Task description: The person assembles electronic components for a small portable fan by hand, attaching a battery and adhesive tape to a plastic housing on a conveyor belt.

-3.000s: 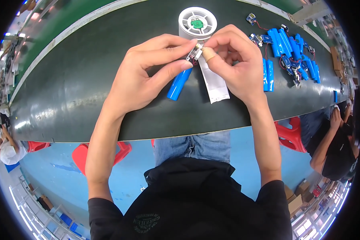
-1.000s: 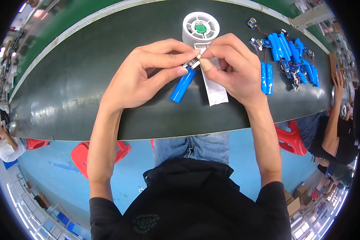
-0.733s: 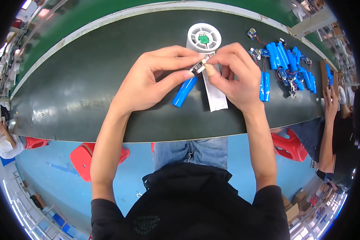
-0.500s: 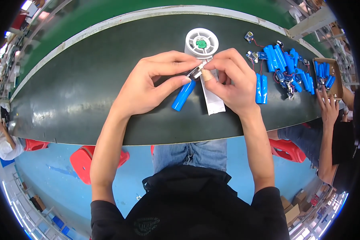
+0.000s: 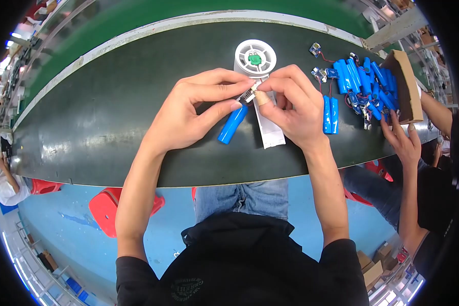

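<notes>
My left hand (image 5: 191,109) is closed in a pinch on a small circuit board (image 5: 247,96). A blue cylindrical battery (image 5: 233,125) lies just below the board, angled toward me. My right hand (image 5: 297,107) meets the left one at the board, its thumb and forefinger pinched on a small white piece (image 5: 254,88). Whether that piece is a connector or tape I cannot tell. A beige wrap covers the right thumb. Just beyond my hands stands a white spool (image 5: 244,47) with a green centre, and a white strip (image 5: 271,133) runs from it toward me, passing under my right hand.
Several blue battery packs (image 5: 353,76) with wired boards are heaped at the right. A pair of blue batteries (image 5: 330,115) lies nearer my right hand. Another person's hand (image 5: 405,148) reaches to the pile beside a tilted cardboard box (image 5: 408,86). Red stools (image 5: 104,211) stand below the table.
At the right, the co-worker's cardboard box has moved left and tipped toward the pile, and more blue batteries lie there. My hands stay at the board, with barely any movement.
</notes>
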The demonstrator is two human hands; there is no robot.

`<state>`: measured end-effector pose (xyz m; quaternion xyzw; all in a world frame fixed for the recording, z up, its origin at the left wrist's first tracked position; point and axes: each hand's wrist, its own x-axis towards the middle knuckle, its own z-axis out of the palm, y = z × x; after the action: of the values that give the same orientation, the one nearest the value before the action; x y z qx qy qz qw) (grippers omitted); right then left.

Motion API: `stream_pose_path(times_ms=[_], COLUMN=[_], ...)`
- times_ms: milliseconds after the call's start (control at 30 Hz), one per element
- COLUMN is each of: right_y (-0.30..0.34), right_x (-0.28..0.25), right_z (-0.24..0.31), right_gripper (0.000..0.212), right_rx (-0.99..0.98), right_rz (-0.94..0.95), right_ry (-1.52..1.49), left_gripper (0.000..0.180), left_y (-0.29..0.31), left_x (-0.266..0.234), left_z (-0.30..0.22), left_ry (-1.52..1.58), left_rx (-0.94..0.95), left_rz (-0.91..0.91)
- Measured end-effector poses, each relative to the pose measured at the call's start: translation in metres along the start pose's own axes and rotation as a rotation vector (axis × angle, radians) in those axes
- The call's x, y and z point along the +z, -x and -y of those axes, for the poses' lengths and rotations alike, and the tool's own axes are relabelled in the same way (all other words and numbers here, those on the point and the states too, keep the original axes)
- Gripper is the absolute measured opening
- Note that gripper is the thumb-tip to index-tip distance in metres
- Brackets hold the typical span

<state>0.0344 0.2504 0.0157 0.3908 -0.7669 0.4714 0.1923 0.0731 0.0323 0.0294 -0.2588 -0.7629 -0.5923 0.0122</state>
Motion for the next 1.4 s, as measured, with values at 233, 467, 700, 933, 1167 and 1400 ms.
stream_pose_path(times_ms=[233, 467, 700, 933, 1167, 1400], right_y=[-0.001, 0.0, 0.001, -0.002, 0.002, 0.019], right_x=[-0.005, -0.006, -0.007, -0.009, -0.007, -0.011], right_z=[0.0, -0.001, -0.002, -0.003, 0.011, 0.044], right_gripper=[0.015, 0.015, 0.014, 0.013, 0.017, 0.023], right_rx=[0.009, 0.008, 0.008, 0.023, 0.085, 0.541], right_rz=[0.003, 0.003, 0.011, 0.035, 0.008, -0.052], right_ry=[-0.006, -0.006, -0.009, -0.038, 0.07, 0.069], left_gripper=[0.037, 0.033, 0.033, 0.03, 0.032, 0.039], left_y=[-0.004, -0.005, -0.004, -0.004, -0.002, 0.002], left_x=[0.003, 0.006, 0.005, 0.005, 0.005, 0.0], left_z=[-0.003, -0.002, 0.0, 0.002, 0.0, -0.004], left_ry=[-0.031, -0.008, -0.024, -0.011, 0.143, 0.133], left_rx=[0.02, 0.01, 0.017, 0.013, -0.034, -0.06], left_rz=[0.001, -0.051, -0.044, -0.032, -0.077, -0.009])
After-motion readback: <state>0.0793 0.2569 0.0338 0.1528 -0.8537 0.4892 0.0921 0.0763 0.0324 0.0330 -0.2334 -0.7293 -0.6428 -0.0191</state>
